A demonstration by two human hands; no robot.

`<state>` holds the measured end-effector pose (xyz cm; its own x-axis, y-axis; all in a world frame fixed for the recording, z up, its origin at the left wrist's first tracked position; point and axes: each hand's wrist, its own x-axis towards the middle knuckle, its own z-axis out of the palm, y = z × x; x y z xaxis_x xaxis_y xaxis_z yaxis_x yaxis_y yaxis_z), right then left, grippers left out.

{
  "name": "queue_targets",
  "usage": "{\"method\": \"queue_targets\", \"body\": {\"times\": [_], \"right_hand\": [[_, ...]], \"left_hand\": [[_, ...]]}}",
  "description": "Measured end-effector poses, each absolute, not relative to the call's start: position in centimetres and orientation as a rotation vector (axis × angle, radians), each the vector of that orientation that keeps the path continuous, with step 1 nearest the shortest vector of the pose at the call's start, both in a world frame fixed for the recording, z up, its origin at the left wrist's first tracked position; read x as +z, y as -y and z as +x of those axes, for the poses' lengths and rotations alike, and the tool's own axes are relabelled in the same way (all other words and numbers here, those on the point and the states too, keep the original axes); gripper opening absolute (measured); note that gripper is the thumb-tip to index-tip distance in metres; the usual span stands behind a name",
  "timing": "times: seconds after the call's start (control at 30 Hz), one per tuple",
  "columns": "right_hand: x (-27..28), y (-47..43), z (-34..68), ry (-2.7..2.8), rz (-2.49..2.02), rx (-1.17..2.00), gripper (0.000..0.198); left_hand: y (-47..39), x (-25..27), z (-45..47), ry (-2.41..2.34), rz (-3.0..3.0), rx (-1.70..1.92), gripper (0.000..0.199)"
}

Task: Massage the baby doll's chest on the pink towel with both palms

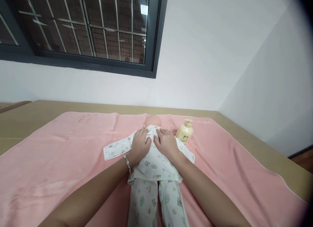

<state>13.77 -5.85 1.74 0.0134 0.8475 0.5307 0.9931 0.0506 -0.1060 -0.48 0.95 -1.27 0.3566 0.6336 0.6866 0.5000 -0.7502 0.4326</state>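
Note:
A baby doll (152, 120) with a bare, smooth head lies stretched out, its head away from me. It wears a white printed long-sleeved top (155, 166) and matching trousers (144, 201). My left hand (141, 143) rests on the upper left of the top, fingers laid flat and thumb apart. On the upper right of the top, my right hand (167, 143) lies the same way, its thumb close to the left one. Both hands are open and touch the cloth. Whether the doll lies face up or face down I cannot tell.
A pale yellow pump bottle (185, 131) leans or lies beside the doll's right-hand sleeve. Under everything spreads a pink cloth (73, 148) with some folds, over a wood-coloured surface (274, 158). Behind are a white wall (195, 57) and a dark-framed, barred window (97, 28).

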Motion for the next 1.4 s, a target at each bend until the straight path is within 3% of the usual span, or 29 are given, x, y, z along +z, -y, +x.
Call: {"method": "queue_targets", "body": {"times": [0.17, 0.57, 0.83, 1.2, 1.4], "right_hand": [[1.9, 6.6, 13.1, 1.771, -1.926, -0.432, 0.031], [1.3, 4.9, 14.7, 1.819, -1.848, -0.198, 0.044], [0.3, 6.1, 13.9, 1.662, -1.696, -0.421, 0.029], [1.2, 5.4, 14.2, 1.629, -1.813, -0.159, 0.035], [0.9, 5.0, 14.6, 1.740, -1.749, -0.180, 0.037]], "left_hand": [[0.0, -1.0, -0.8, -1.028, 2.535, 1.430, 0.016], [-0.9, -0.7, -0.3, -1.085, 2.582, 1.166, 0.038], [-0.1, -0.7, -0.7, -0.945, 2.559, 1.359, 0.029], [-0.7, -0.7, 0.0, -1.129, 2.497, 1.237, 0.022], [-1.2, -0.8, 0.2, -1.118, 2.529, 1.119, 0.028]]}}
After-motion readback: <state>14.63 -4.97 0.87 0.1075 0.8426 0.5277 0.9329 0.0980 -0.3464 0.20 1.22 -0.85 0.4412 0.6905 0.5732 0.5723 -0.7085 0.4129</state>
